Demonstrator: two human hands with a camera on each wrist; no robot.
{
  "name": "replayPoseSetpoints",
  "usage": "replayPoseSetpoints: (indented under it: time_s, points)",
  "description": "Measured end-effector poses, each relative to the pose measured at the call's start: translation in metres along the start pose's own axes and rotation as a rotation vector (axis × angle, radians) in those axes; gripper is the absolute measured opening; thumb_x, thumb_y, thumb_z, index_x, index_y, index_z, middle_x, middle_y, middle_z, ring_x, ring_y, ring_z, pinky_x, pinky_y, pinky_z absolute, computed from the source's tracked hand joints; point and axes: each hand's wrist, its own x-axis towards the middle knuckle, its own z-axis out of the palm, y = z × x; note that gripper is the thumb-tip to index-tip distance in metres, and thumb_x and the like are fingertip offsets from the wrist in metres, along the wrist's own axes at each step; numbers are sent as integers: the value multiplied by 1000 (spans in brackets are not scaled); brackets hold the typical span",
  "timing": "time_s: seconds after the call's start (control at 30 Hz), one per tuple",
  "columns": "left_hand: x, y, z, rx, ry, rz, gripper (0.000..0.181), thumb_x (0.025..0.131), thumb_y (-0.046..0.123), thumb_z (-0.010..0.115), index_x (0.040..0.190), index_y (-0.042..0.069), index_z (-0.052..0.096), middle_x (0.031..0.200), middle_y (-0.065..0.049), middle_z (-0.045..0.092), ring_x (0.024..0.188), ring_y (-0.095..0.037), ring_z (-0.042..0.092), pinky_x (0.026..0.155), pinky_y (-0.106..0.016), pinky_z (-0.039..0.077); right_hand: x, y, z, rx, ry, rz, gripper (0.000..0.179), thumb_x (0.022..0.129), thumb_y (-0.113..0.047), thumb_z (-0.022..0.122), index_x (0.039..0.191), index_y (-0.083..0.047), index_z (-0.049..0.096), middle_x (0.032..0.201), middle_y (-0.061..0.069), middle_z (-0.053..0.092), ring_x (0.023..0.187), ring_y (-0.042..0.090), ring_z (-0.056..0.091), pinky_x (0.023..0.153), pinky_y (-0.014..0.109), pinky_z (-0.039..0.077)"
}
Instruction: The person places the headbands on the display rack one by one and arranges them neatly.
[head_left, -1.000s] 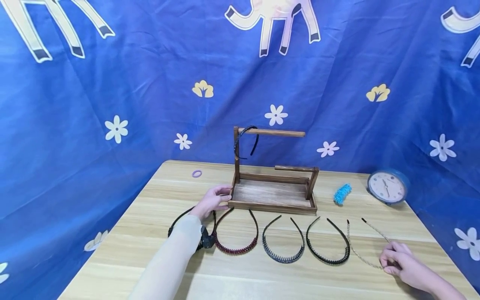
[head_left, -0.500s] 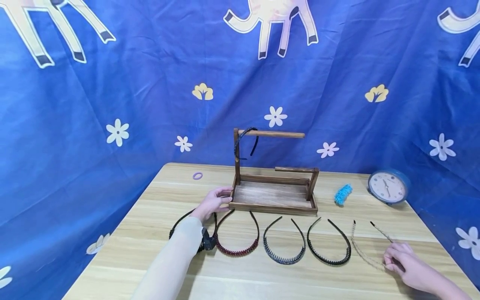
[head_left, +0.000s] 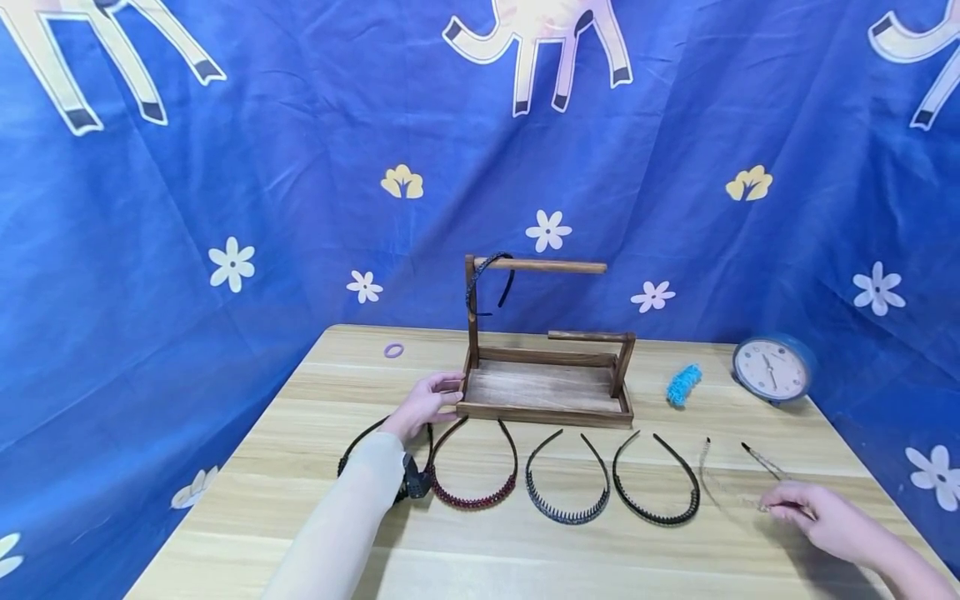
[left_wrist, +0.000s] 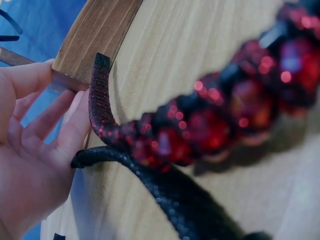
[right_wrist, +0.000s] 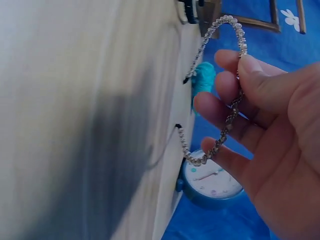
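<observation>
In the head view my right hand [head_left: 813,517] pinches a beaded headband [right_wrist: 231,120] between thumb and fingers. The right wrist view has its loop crossing the fingers, with both dark tips by the tabletop. My left hand [head_left: 425,408] rests against the left end of a wooden rack [head_left: 543,414], its fingers fairly straight. A dark headband [head_left: 480,279] hangs from the rack's upper bar. Close to my left wrist lie a red-beaded headband [head_left: 472,503] and a black headband [head_left: 363,438], the latter partly hidden by my forearm.
A grey-blue toothed headband [head_left: 566,517] and a black toothed one [head_left: 667,520] lie before the rack. A blue fuzzy bundle [head_left: 683,386] and a round clock [head_left: 772,369] stand at right. A purple ring [head_left: 393,351] lies at left. A blue patterned cloth [head_left: 315,200] hangs behind.
My right hand has shifted the beaded headband a little rightward and lifted it, its near curve now off the table. The left hand stays against the rack.
</observation>
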Motion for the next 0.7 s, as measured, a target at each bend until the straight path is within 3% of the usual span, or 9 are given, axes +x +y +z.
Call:
replayPoseSetpoints:
  time_s: [0.2,0.4,0.47,0.6,0.7]
  points:
    - [-2,2,0,-2,-3,-3,48,91,1,56,136,7,45,139,-18,38,121,-36,43,84,-42,53,0,-6,-13,166,49,108,27,86,12,54,94,-11,63,79,-6,60,70,5,55,51,22,45]
    - [-1,1,0,0,0,10,47,90,0,56,136,5,45,138,-19,39,120,-35,44,83,-42,54,-1,-11,-25,472,61,182,25,93,12,40,103,-2,58,85,6,64,78,17,62,68,23,53]
    - [-1,0,-1,-6,6,6,47,90,0,56,135,7,46,138,-18,40,120,-35,45,83,-42,54,1,-11,-28,631,62,170,26,95,13,34,106,3,56,90,8,64,84,18,63,74,24,54]
    - [-1,-1,-1,-4,1,18,46,91,1,56,135,6,45,138,-20,40,120,-36,44,84,-43,53,5,-9,-31,964,31,48,35,95,17,21,115,9,49,101,13,63,95,21,62,83,29,53]
    - [0,-2,-2,-5,-7,23,47,91,1,55,136,5,44,138,-21,39,121,-38,43,86,-44,53,10,-9,-34,1121,5,-40,41,95,18,15,121,10,45,105,17,60,99,25,60,89,33,51]
